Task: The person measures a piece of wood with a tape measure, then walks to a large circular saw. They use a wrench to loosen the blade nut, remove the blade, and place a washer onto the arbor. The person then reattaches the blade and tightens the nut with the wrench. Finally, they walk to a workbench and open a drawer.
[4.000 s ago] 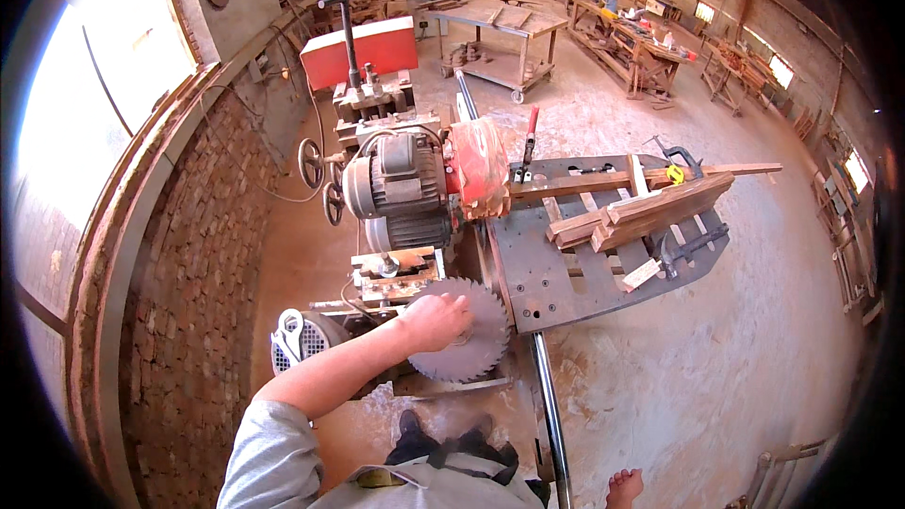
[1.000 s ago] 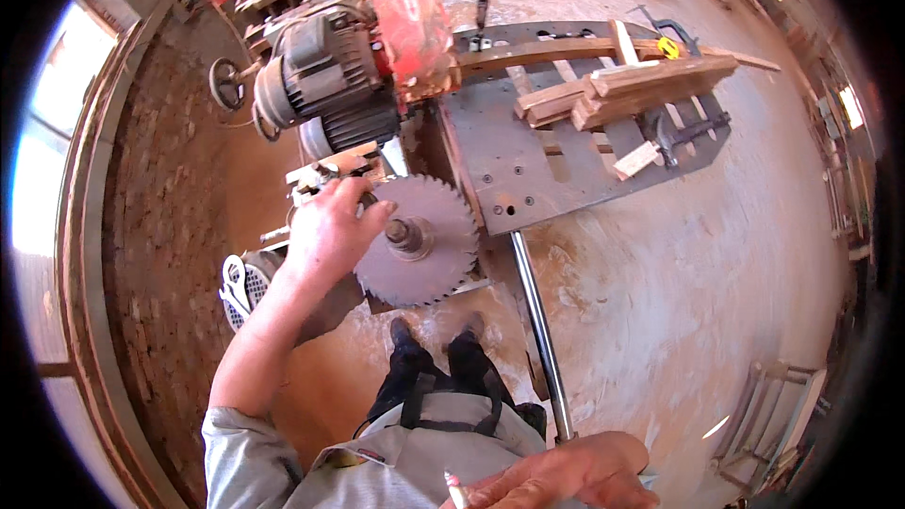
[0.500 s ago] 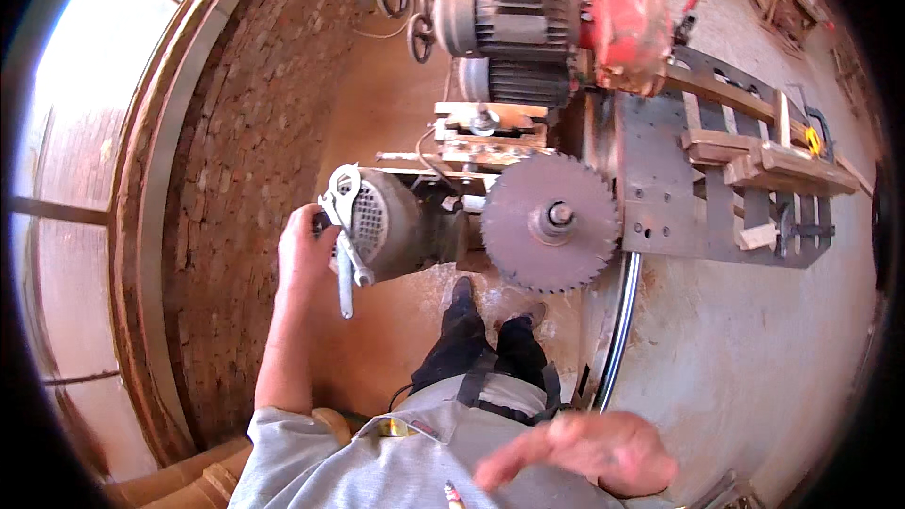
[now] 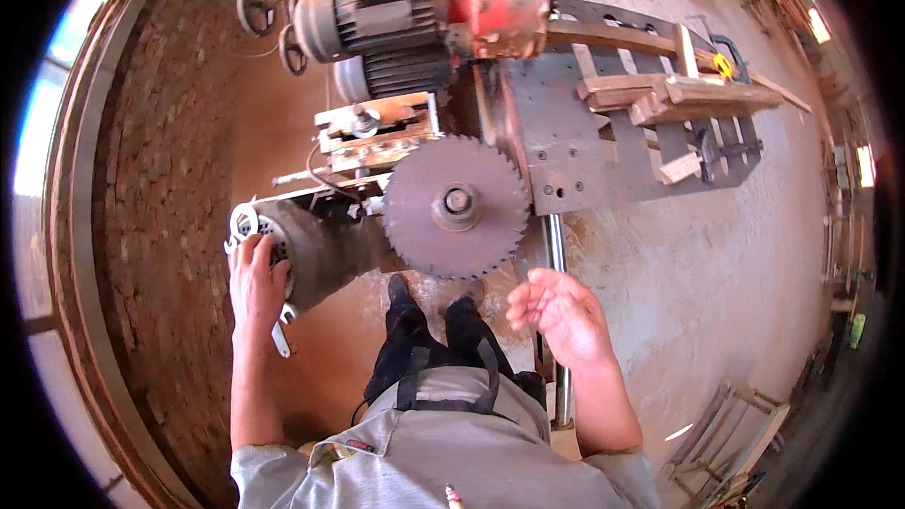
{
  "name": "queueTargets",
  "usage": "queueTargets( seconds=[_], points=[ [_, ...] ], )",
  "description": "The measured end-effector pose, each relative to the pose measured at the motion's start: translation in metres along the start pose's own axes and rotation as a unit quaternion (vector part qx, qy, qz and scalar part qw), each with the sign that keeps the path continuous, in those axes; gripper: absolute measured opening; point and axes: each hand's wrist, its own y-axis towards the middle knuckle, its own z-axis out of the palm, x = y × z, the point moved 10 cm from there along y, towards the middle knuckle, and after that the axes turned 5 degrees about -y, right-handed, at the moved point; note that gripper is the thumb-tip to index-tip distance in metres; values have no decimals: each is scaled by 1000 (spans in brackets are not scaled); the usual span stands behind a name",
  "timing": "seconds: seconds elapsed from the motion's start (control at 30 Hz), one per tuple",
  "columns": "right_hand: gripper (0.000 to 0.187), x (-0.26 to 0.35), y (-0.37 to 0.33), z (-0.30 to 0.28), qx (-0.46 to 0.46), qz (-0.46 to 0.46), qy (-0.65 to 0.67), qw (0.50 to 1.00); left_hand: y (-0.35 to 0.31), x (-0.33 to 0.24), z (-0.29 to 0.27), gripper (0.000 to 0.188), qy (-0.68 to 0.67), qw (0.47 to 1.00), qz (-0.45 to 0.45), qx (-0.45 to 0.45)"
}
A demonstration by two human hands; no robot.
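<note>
Smooth metal wrenches sit left of the round, toothed blade, by a drum-shaped motor; the left hand curls over them, grip unclear. Below-right of the blade, the right hand hovers half-open, empty.

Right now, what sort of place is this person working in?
Most likely a woodworking shop: there's a large toothed saw blade, a finned motor, and wooden pieces lying on a slotted metal table.
</note>
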Motion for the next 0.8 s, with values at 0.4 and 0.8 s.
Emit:
queueTargets(
  seconds=[0.4,0.8],
  points=[
    [45,-33,72,-70,-186,2,-311,932,48,-160,114,71,-189,975,86,78],
    [46,-5,114,-110,-216,37,-555,802,82,-70,173,34,-292,949,-100,68]
  ],
)
